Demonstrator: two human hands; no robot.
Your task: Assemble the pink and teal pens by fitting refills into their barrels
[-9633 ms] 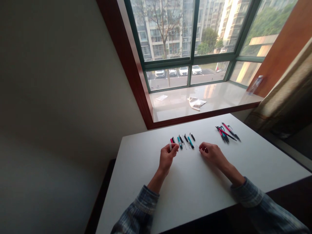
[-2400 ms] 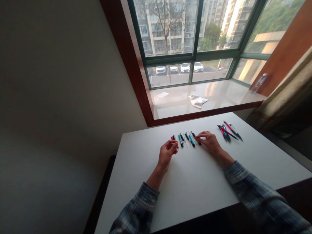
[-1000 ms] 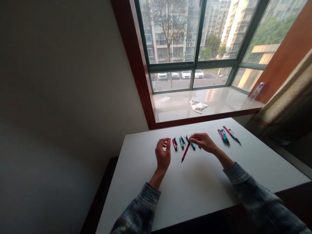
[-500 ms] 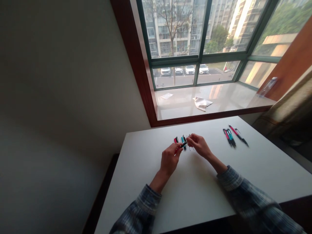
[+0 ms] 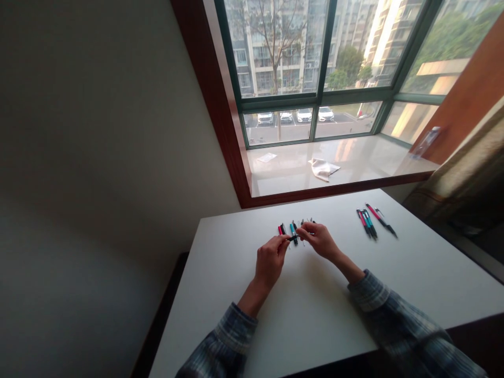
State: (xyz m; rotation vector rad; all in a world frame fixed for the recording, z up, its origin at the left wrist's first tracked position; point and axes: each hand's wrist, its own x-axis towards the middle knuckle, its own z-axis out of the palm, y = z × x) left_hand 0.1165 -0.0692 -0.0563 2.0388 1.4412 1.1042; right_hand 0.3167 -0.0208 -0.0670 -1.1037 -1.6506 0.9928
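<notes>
My left hand (image 5: 270, 258) pinches a short dark pen part (image 5: 293, 238) between thumb and fingertips, above the table. Facing it from the right, my right hand (image 5: 321, 240) has its thumb and fingers closed at the other end of that part. What exactly lies between the right fingertips is too small to make out. Just behind the hands lie loose pen parts, among them a red barrel (image 5: 280, 230) and a teal barrel (image 5: 292, 228). Some thin pieces near them are partly hidden by my right hand.
On the right of the white table (image 5: 236, 273) lie several red and teal pens (image 5: 367, 224) in a group, with a longer red and black pen (image 5: 380, 218) beside them. A crumpled white cloth (image 5: 323, 169) and a paper (image 5: 268, 157) rest on the windowsill.
The dark pen part has turned from a slant to nearly level between my hands. My right hand has dropped slightly, and the camera view has shifted a little.
</notes>
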